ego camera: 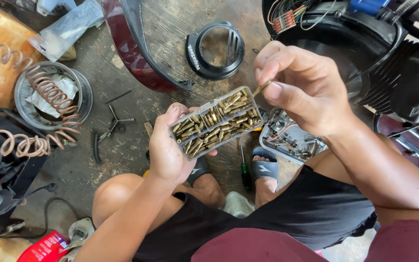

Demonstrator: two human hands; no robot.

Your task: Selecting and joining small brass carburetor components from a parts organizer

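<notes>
Your right hand pinching a small brass part, your left hand gripping a clear box of brass parts, above the concrete floor.

This is a repair workshop for scooters or motorbikes, with the work done on a stained, oil-dark concrete floor. A maroon body panel lies at the upper middle of the frame, beside a black round housing. At the upper right, a black engine casing shows bundled wiring. Hand tools and a screwdriver lie scattered on the floor, and a coiled air hose runs down the left side.
</notes>
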